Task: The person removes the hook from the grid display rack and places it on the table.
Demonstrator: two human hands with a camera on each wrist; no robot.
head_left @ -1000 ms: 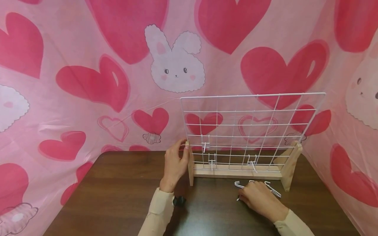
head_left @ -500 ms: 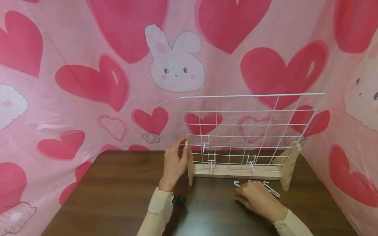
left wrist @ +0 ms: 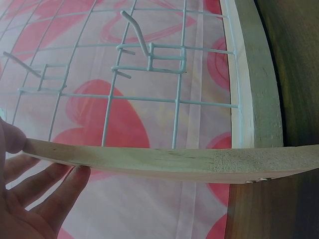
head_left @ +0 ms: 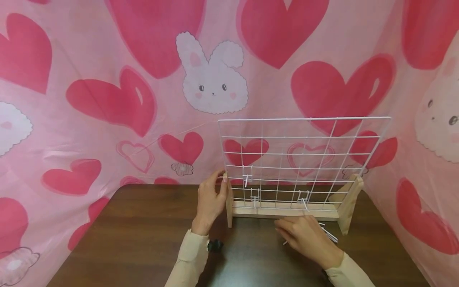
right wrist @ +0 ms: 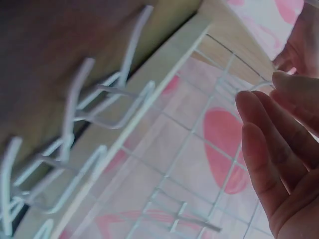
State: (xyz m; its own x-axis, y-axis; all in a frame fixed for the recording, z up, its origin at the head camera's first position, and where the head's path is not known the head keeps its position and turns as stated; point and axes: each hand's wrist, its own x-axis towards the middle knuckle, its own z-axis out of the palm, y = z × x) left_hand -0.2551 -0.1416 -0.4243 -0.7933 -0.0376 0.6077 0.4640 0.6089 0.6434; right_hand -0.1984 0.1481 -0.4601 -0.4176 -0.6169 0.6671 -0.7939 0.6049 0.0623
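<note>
A white wire grid panel (head_left: 353, 136) stands upright in a light wooden base, with small white hooks (head_left: 303, 199) hung on its lower part. My left hand (head_left: 209, 203) grips the rack's left wooden side panel (left wrist: 149, 159), thumb on the grid side and fingers along the outer face. My right hand (head_left: 308, 241) is low in front of the base, over loose white hooks (head_left: 330, 234) on the table. In the right wrist view its fingers (right wrist: 266, 164) are fairly straight; a short bit of white wire shows between thumb and fingertips, and those loose hooks (right wrist: 70, 109) lie off to one side.
The dark brown wooden table (head_left: 150, 223) extends left of the rack and in front of it. Behind and on both sides hangs a pink cloth (head_left: 89, 131) with red hearts and white rabbits. A small black object (head_left: 215, 245) sits at the left wrist.
My right hand has risen a little toward the rack and left, its fingers straighter and now covering the left loose hooks. My left hand keeps its grip, and the head view has shifted slightly.
</note>
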